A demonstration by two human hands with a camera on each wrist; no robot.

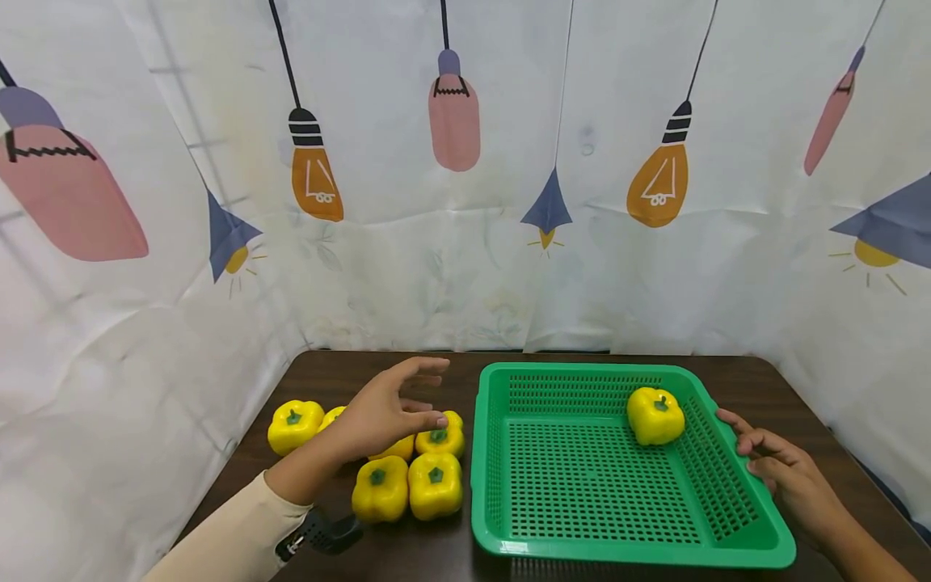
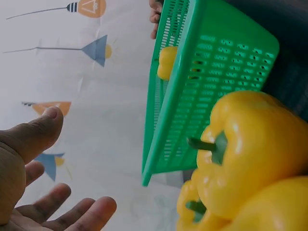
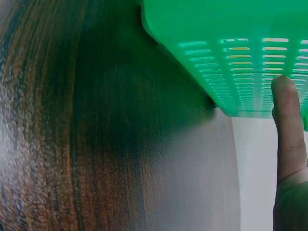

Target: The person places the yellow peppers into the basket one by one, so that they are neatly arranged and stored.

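Observation:
My left hand [image 1: 385,412] hovers over a group of yellow bell peppers with its fingers spread and nothing in them. Beneath and around it are several of these peppers, among them a front one [image 1: 435,485], one beside it [image 1: 380,489] and one at the far left [image 1: 293,427]; the hand hides parts of others. To their right stands a green plastic basket [image 1: 625,551], with a single yellow bell pepper [image 1: 655,416] inside near its right wall. My right hand [image 1: 789,477] touches the basket's right side, fingertips at the rim; the right wrist view shows a straight finger [image 3: 287,125] along the slotted wall.
A dark brown wooden table [image 1: 407,558] carries everything. Behind it and along the sides hangs a white cloth [image 1: 465,267] printed with lamps and bulbs. A black wrist strap [image 1: 320,532] sits on the left forearm.

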